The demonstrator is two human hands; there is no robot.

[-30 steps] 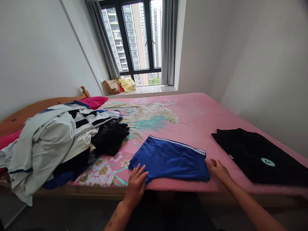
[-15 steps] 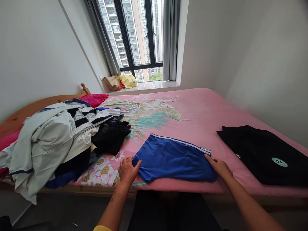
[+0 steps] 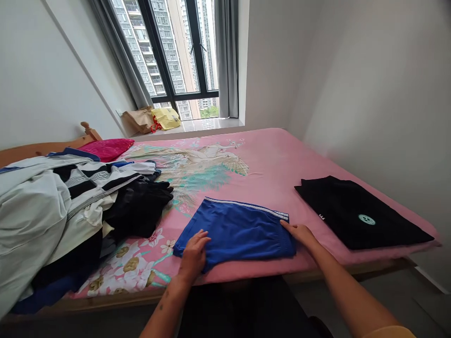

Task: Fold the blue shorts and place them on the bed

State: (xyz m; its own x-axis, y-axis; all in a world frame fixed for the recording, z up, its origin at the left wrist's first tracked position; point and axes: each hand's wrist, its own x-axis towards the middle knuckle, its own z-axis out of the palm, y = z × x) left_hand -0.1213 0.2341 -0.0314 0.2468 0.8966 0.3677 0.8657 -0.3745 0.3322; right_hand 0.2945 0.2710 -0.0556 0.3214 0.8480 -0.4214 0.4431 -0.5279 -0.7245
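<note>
A pair of blue shorts (image 3: 239,232) with white side stripes lies folded in half, flat on the bed in front of me. Over its lower left part is my left hand (image 3: 194,251), with fingers stretched out on the cloth and not wrapped round it. At the top right corner, by the end of the stripes, my right hand (image 3: 299,234) has its fingers closed on the edge of the shorts. Part of the left edge is covered by my left hand.
A heap of clothes (image 3: 35,202) lies on the left of the pink bed sheet (image 3: 268,155). Folded black clothing (image 3: 338,211) with a round pale badge lies to the right. Behind are a red pillow (image 3: 109,149), paper bag (image 3: 139,119) and yellow bag (image 3: 167,118) by the window.
My left hand has moved from the left end of the shorts onto their lower left part. My right hand stays at the top right corner. The view has turned right.
</note>
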